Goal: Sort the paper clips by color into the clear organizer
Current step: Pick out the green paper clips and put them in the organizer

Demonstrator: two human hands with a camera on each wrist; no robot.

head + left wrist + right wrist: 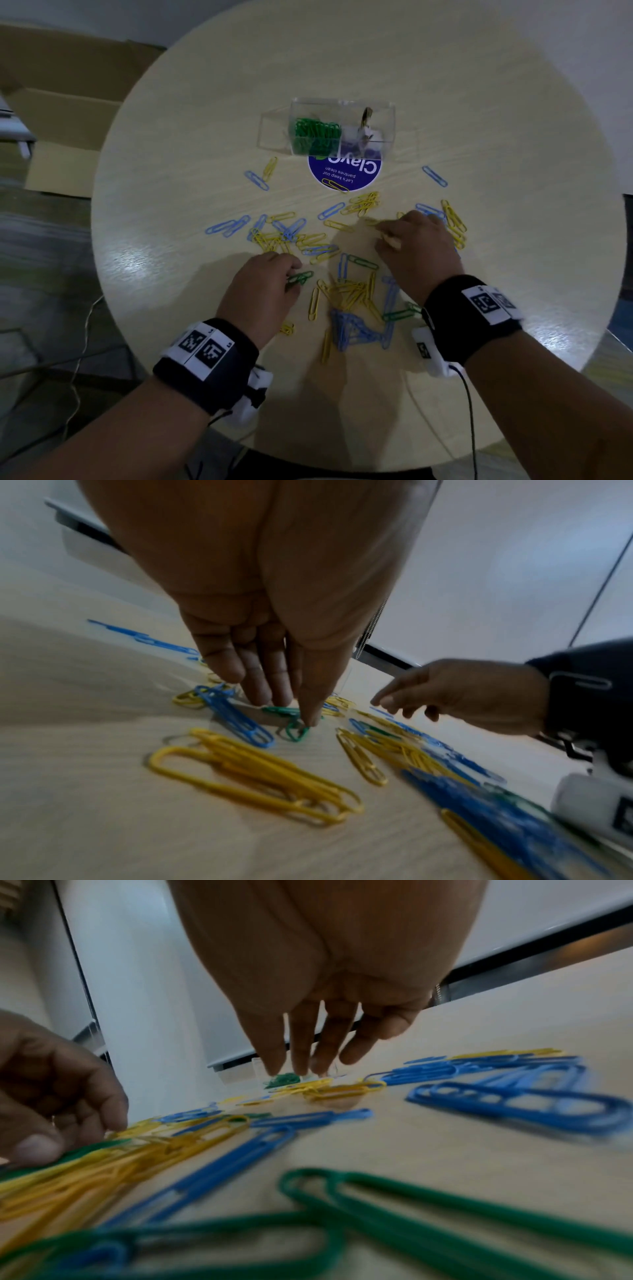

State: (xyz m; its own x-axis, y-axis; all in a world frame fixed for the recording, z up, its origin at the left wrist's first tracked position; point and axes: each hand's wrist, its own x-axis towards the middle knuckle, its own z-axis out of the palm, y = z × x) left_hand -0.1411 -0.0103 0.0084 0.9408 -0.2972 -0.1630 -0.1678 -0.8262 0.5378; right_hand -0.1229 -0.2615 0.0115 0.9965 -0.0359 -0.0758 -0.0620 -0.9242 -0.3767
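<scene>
A clear organizer (342, 101) stands at the table's middle, with green paper clips (315, 135) piled in its left compartment. Yellow, blue and a few green clips lie scattered in front of it. My left hand (291, 277) pinches green paper clips (301, 277) between thumb and fingertips, low on the tabletop. The left wrist view shows the thumb tip of the left hand (291, 710) on a green clip (295, 733). My right hand (387, 236) hovers over yellow clips (364, 202), fingers hanging loose and spread, holding nothing. In the right wrist view the right hand (308, 1058) is also empty.
A round blue sticker (344, 171) lies under the organizer's front edge. A small brownish object (366, 125) stands in the right compartment. Loose green clips (363, 263) lie between my hands, another (399, 313) by my right wrist. Cardboard boxes (61, 113) sit left of the table.
</scene>
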